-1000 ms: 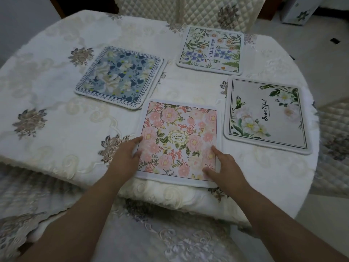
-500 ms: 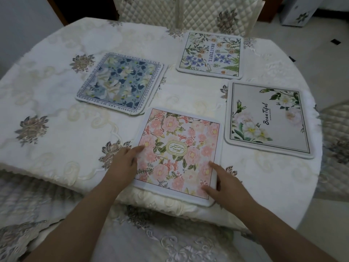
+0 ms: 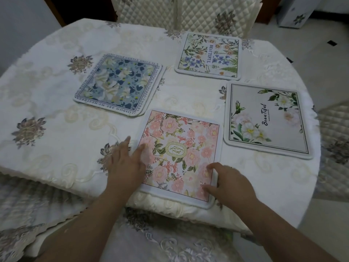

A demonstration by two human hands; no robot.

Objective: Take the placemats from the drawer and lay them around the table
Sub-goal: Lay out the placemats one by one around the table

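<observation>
Several floral placemats lie on the round table (image 3: 56,103) with its cream embroidered cloth. The pink placemat (image 3: 181,152) is nearest me, at the front edge. My left hand (image 3: 126,167) lies flat with straight fingers over its left border. My right hand (image 3: 228,182) presses its lower right corner with bent fingertips, thumb on the print. A blue placemat (image 3: 119,85) sits back left, and under its right edge a second mat's rim shows. A "Beautiful" wildflower placemat (image 3: 209,55) lies at the back. A white-rose placemat (image 3: 268,120) lies at the right.
Quilted chair backs (image 3: 188,14) stand behind the table. Another quilted chair (image 3: 334,140) is at the right edge, and a cushioned seat (image 3: 170,241) lies under my arms. Tiled floor (image 3: 321,44) shows at the far right with a white box.
The pink placemat has slid toward the table's front edge and turned slightly. Both hands moved with it, and my left fingers have spread flatter.
</observation>
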